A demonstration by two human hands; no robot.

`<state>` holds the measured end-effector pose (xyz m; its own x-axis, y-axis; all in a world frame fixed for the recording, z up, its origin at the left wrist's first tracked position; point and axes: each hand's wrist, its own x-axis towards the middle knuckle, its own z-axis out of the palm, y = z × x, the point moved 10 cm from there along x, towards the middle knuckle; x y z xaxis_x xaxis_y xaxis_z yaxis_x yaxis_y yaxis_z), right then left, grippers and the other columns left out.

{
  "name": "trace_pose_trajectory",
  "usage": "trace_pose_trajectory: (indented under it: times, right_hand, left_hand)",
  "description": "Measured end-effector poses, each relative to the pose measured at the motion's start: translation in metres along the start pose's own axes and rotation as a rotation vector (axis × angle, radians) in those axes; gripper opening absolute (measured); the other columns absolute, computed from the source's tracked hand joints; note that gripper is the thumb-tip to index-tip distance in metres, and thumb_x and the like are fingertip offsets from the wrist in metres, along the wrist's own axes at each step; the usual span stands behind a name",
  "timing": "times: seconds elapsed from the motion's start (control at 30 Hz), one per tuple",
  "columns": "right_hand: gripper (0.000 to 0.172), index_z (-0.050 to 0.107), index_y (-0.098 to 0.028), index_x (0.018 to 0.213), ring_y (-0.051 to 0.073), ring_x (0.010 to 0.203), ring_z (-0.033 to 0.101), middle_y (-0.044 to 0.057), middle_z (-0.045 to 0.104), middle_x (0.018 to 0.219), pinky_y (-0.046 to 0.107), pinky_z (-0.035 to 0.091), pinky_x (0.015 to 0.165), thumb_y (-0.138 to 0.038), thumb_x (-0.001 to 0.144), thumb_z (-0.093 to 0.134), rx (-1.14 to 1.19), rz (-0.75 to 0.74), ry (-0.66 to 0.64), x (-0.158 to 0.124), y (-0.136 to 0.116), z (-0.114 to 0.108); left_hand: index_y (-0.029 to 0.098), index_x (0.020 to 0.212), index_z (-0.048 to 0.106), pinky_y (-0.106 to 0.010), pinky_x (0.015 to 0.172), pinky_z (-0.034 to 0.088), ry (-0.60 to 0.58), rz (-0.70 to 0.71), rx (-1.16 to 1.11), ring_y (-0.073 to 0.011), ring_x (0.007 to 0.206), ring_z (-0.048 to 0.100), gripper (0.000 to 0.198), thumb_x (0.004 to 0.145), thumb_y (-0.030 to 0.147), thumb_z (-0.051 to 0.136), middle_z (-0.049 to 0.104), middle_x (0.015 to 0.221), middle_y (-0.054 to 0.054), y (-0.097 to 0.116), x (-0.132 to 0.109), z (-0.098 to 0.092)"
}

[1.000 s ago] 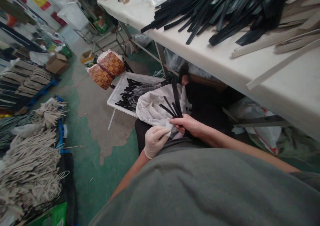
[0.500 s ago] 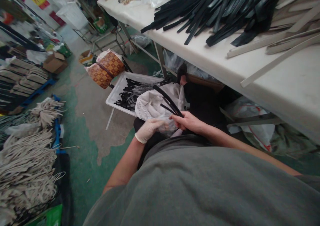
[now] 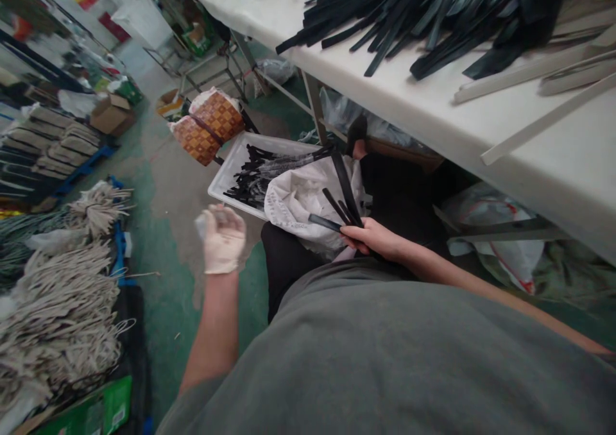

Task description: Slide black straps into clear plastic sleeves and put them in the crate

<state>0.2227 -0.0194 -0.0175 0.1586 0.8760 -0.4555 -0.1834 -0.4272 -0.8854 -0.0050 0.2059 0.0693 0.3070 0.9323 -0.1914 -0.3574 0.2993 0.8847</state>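
Observation:
My right hand [image 3: 371,237] is closed round several black strips [image 3: 345,185], which fan out over a white sack [image 3: 293,197] in front of my lap. One strip points left, apart from the others. My left hand [image 3: 224,239], in a thin whitish glove, is raised over the floor left of my knee, its fingers curled. A small pale, see-through scrap [image 3: 199,226] shows at its thumb side, blurred. Beyond the sack, a white tray [image 3: 217,179] holds many black strips [image 3: 262,165] with clear plastic among them.
A white-topped table [image 3: 462,124] runs along my right, bearing piles of black strips [image 3: 423,18] and beige strips [image 3: 510,79]. A checked cushion [image 3: 209,127] sits beyond the tray. Bundles of beige cord [image 3: 62,319] lie at left. Plastic bags [image 3: 505,230] are under the table.
My left hand has swung left, away from the black strips and my right hand. The strips in my right hand have spread apart. The view has shifted slightly.

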Motion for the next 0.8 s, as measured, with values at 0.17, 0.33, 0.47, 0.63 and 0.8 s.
trace_pose_trajectory:
  times: [0.17,0.33,0.47,0.63,0.8]
  right_hand:
    - [0.028,0.054,-0.018,0.062,0.006,0.039,0.038,-0.004,0.050,0.049,0.022,0.027,0.040,-0.039,0.077,0.066,-0.136,-0.005,0.062,-0.004,-0.002,0.000]
    - [0.021,0.058,-0.018,0.070,0.007,0.041,0.041,-0.005,0.053,0.050,0.021,0.031,0.041,-0.037,0.079,0.063,-0.193,-0.043,-0.004,0.000,-0.003,0.012]
    - [0.018,0.061,-0.018,0.075,0.008,0.043,0.042,-0.005,0.052,0.050,0.021,0.034,0.045,-0.035,0.079,0.063,-0.214,-0.108,-0.079,0.003,-0.011,0.027]
    - [0.018,0.065,-0.017,0.080,0.009,0.047,0.046,-0.005,0.054,0.052,0.021,0.035,0.047,-0.034,0.079,0.062,-0.283,-0.120,-0.093,0.006,-0.013,0.033]
    - [0.017,0.065,-0.017,0.079,0.010,0.046,0.048,-0.003,0.057,0.054,0.021,0.034,0.045,-0.032,0.080,0.060,-0.314,-0.114,-0.039,0.013,-0.014,0.029]
  left_hand:
    - [0.020,0.069,0.065,-0.025,0.075,0.057,0.277,-0.470,-0.109,-0.0115,0.078,0.069,0.028,0.088,0.041,0.064,0.070,0.072,0.000,-0.162,-0.051,-0.009]
    - [0.019,0.079,0.065,-0.026,0.076,0.056,0.198,-0.580,-0.198,-0.0133,0.082,0.070,0.019,0.090,0.034,0.062,0.070,0.080,-0.001,-0.178,-0.069,0.017]
    - [0.019,0.083,0.065,-0.027,0.075,0.056,0.178,-0.593,-0.171,-0.0149,0.084,0.070,0.015,0.089,0.032,0.063,0.071,0.084,-0.002,-0.177,-0.070,0.023]
    - [0.020,0.081,0.065,-0.029,0.077,0.057,0.165,-0.592,-0.139,-0.0160,0.085,0.070,0.015,0.087,0.033,0.065,0.070,0.083,-0.002,-0.177,-0.073,0.028]
    - [0.018,0.081,0.066,-0.028,0.081,0.056,0.168,-0.665,-0.195,-0.0154,0.089,0.068,0.019,0.091,0.032,0.058,0.071,0.087,-0.005,-0.181,-0.084,0.035]
